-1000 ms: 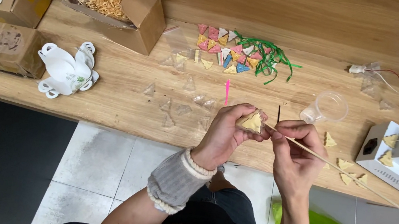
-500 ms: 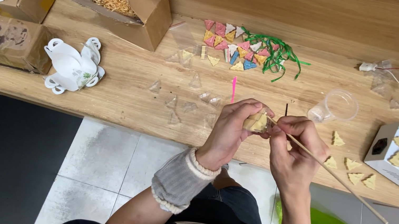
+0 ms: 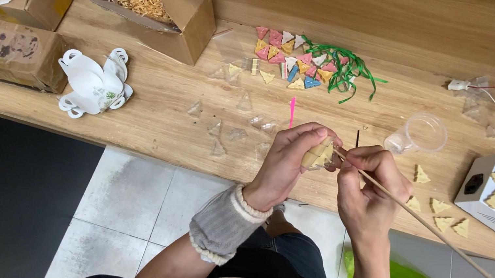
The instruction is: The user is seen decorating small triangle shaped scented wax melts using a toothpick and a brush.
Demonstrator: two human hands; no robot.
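Both hands work at the near edge of a wooden table [image 3: 150, 124]. The left hand [image 3: 286, 165] and right hand [image 3: 369, 185] sit close together, a long wooden stick [image 3: 426, 223] slanting out to the near right. Bare wood lies to the left of the hands, dotted with small clear plastic cones [image 3: 230, 123]. Farther left, a white paper holder [image 3: 94, 85] and cardboard boxes [image 3: 19, 53] block the way. On the far side lie coloured triangles [image 3: 286, 59] and green ribbon [image 3: 345, 68]. To the right, a clear cup [image 3: 424, 134], yellow triangles [image 3: 440, 216] and a white box [image 3: 493, 198] crowd the space.
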